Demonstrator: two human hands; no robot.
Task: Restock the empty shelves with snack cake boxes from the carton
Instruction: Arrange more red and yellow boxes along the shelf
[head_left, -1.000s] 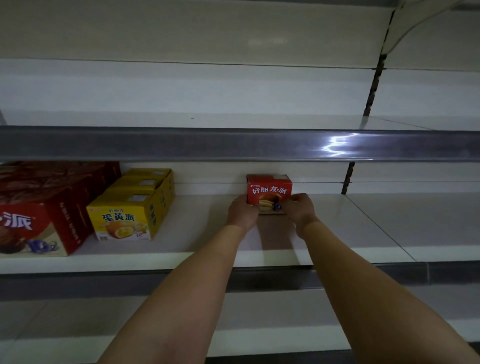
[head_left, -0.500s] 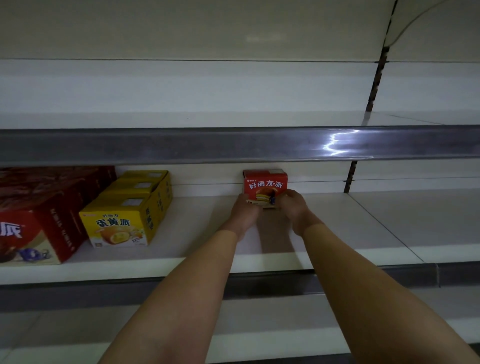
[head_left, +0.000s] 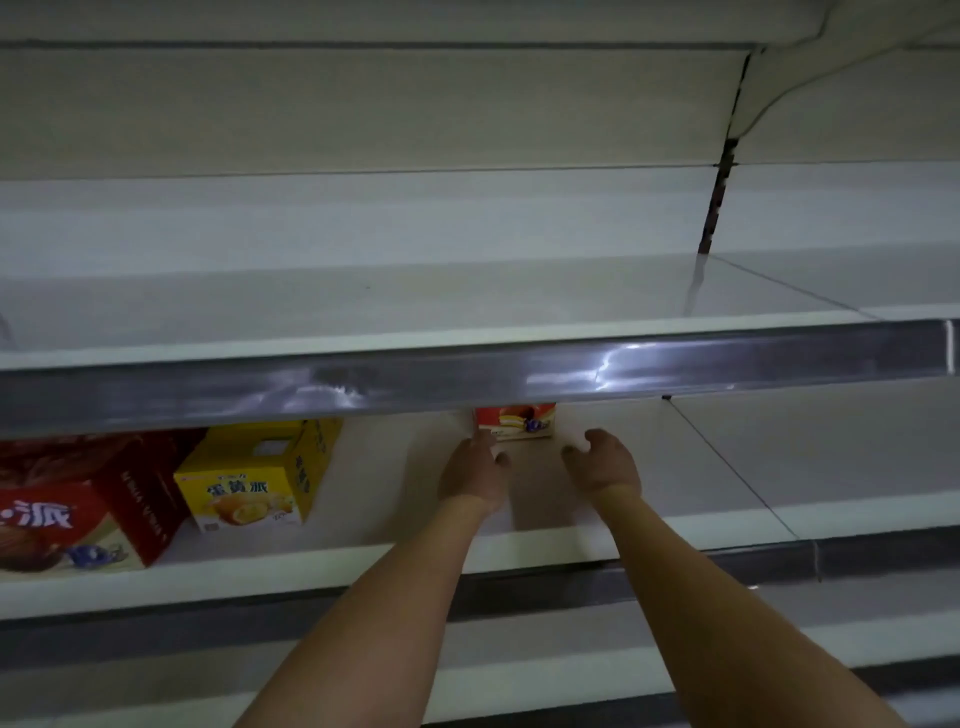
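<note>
A small red snack cake box (head_left: 517, 422) stands at the back of the middle shelf (head_left: 675, 467); its top half is hidden behind the upper shelf's metal front rail (head_left: 467, 374). My left hand (head_left: 475, 475) lies just in front of the box, one fingertip at its lower left corner, fingers loosely curled. My right hand (head_left: 602, 462) hovers a little to the right of the box, apart from it, with relaxed curled fingers and nothing in it. The carton is out of view.
Yellow cake boxes (head_left: 254, 478) stand in a row left of my hands, and a large red box (head_left: 78, 509) sits at the far left. The upper shelf (head_left: 363, 296) is bare. A slotted upright (head_left: 717, 208) divides the back panel.
Both hands have let go of the red box and drawn back from it. The camera has tilted up, so the upper shelf's rail now covers the box's top.
</note>
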